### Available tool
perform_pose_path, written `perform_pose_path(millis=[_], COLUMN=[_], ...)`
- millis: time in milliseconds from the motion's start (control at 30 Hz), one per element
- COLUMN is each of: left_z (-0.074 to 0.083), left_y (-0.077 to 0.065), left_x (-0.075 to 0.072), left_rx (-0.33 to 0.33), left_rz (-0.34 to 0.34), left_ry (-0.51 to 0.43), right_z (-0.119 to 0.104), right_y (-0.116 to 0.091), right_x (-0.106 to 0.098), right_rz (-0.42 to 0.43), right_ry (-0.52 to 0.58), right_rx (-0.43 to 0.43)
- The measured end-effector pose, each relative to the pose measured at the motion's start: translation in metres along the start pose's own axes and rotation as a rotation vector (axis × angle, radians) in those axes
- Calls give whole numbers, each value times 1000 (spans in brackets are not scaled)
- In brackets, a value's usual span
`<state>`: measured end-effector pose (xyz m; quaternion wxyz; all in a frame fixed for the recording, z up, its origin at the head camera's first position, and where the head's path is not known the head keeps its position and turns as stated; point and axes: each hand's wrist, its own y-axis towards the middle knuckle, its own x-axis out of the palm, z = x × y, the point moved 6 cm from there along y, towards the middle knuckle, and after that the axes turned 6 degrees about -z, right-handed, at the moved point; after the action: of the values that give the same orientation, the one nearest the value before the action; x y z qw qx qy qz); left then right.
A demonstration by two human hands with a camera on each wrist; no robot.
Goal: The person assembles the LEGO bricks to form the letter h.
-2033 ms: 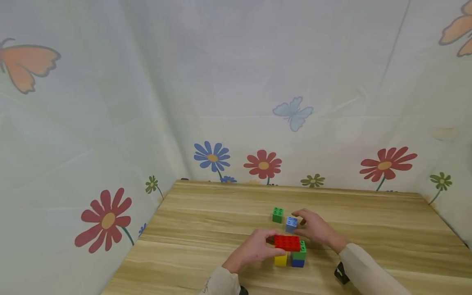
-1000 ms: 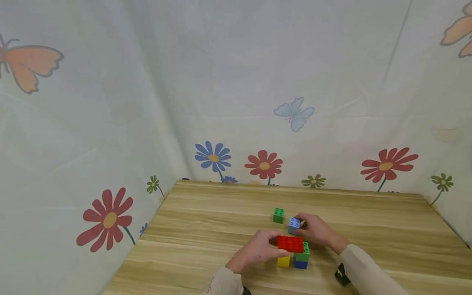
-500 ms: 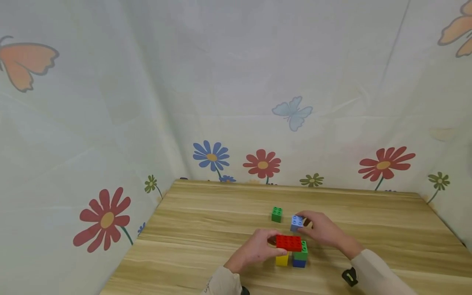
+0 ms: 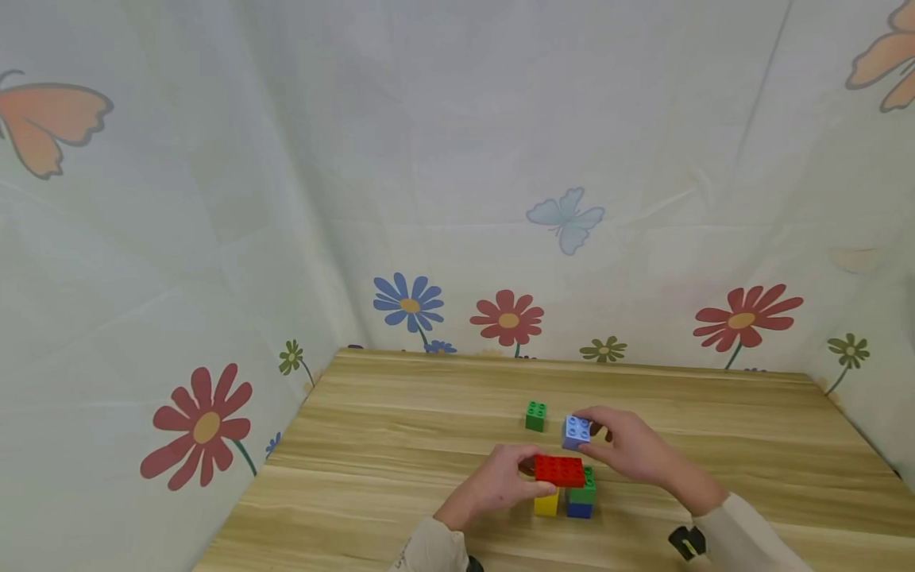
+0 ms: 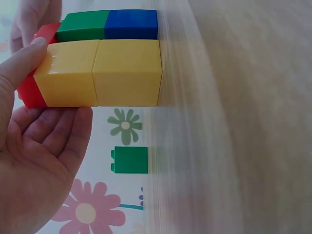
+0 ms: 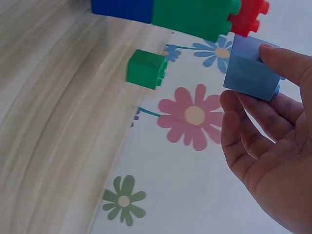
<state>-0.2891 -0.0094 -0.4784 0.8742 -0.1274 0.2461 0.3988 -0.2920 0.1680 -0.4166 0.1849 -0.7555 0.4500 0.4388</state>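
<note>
My left hand (image 4: 496, 481) grips the red toy brick (image 4: 559, 471), thumb at the near side and fingers at the far side. That long brick lies across two stacks: two yellow bricks (image 5: 127, 73), and a green brick (image 6: 192, 17) on a dark blue brick (image 5: 131, 24). Part of the green brick's studded top shows beside the red one. Just behind this structure, my right hand (image 4: 632, 449) pinches a light blue brick (image 4: 576, 431) between thumb and fingers. It is held up off the table, level with the red brick in the right wrist view.
One loose green brick (image 4: 535, 416) stands on the wooden table (image 4: 400, 429), behind the structure and left of the light blue brick. A curtain (image 4: 457, 199) printed with flowers and butterflies hangs behind the table and at its left. A black device (image 4: 688, 543) sits at the right wrist.
My right hand has closed on the light blue brick, drawn it slightly right and raised it from the table. The left hand and the red brick stay nearly where they were.
</note>
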Motion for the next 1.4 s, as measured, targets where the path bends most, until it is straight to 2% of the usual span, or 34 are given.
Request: perform_pose_path(millis=[367,567,867,1133,1400], left_z=[2,4,4,0,-1], left_y=[0,0,-1,-2,-3], left_x=[0,-1,0,0,-1], left_rx=[8,17,30,8,13], left_rz=[-5,-3,8,-1,-20], left_ry=[3,11,-15,-19,-24], right_z=[-20,-26,-39,-43,-44], right_y=[-8,-10,-13,-13,-11], right_x=[-6,-5,-1,3,7], right_rz=[13,-12,-45,-77,-94], right_ry=[-23,24,34,55,50], right_rx=[-52,-45,-104,-83,-96])
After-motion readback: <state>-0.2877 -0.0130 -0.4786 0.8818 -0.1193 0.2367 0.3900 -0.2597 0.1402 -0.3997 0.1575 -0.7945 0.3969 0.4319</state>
